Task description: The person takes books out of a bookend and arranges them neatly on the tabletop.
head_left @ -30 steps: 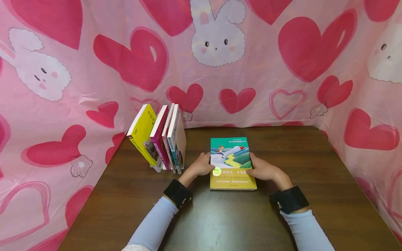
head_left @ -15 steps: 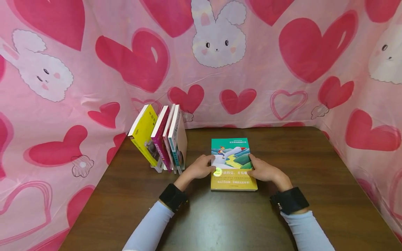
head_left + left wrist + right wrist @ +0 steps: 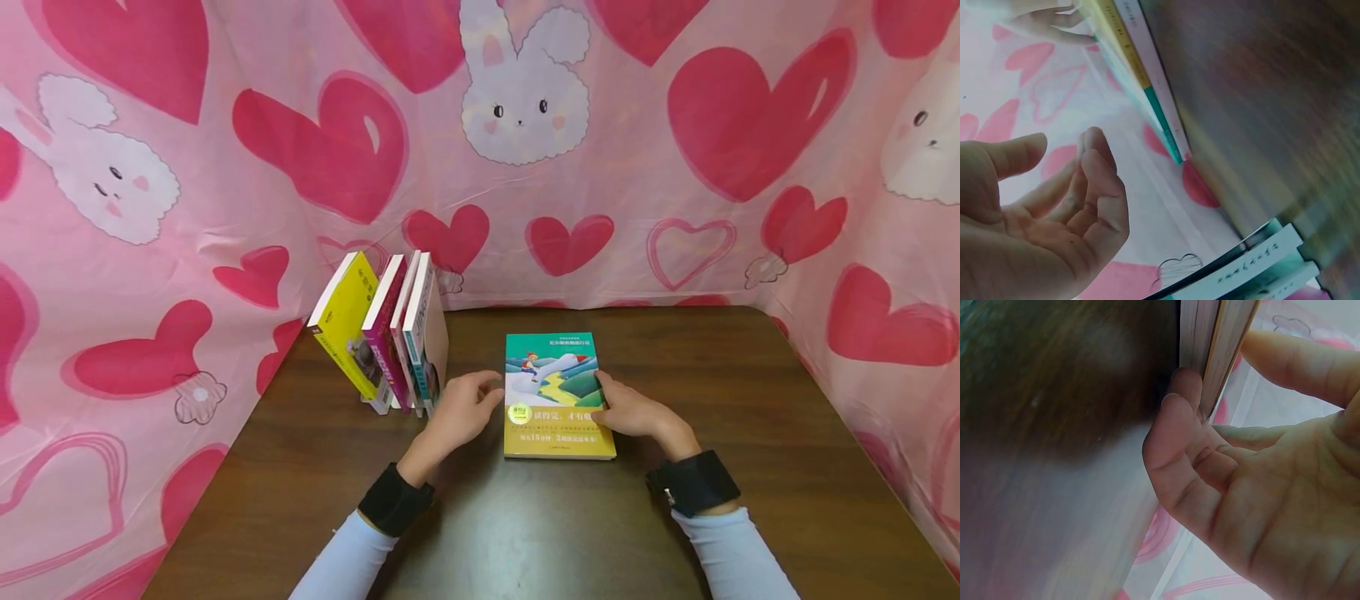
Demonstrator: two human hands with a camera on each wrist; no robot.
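Green and yellow book (image 3: 557, 387) on the table (image 3: 787, 433), between the fingers of two bare hands. The cover faces up, its left edge just beside the fingertips of the left hand (image 3: 459, 410) and apart from them. These fingers are loosely bent and lie close together, the thumb standing away from them; they hold nothing. At the opposite edge, the right hand (image 3: 639, 414) grips the book: the thumb (image 3: 1297, 365) lies at the edge of the cover, and the bent fingers press against the page edges below it. A second book (image 3: 1155, 81), with a pale spine, lies directly beneath the first, between the same right-hand fingers.

To the left of the left fingers, and near them, stands a row of books: a white book (image 3: 433, 325) closest, then a thin pink book (image 3: 398, 346), a purple book (image 3: 387, 354) and, farthest, a tilted yellow book (image 3: 347, 321). Beyond both sets of fingers hangs a pink cloth (image 3: 540, 187) with hearts and rabbits.

The lower book's cover is hidden by the upper one. In the head view most right fingers are concealed behind the edge; the left wrist view cuts off the right hand at its top border. The small spine lettering is too blurred to read.
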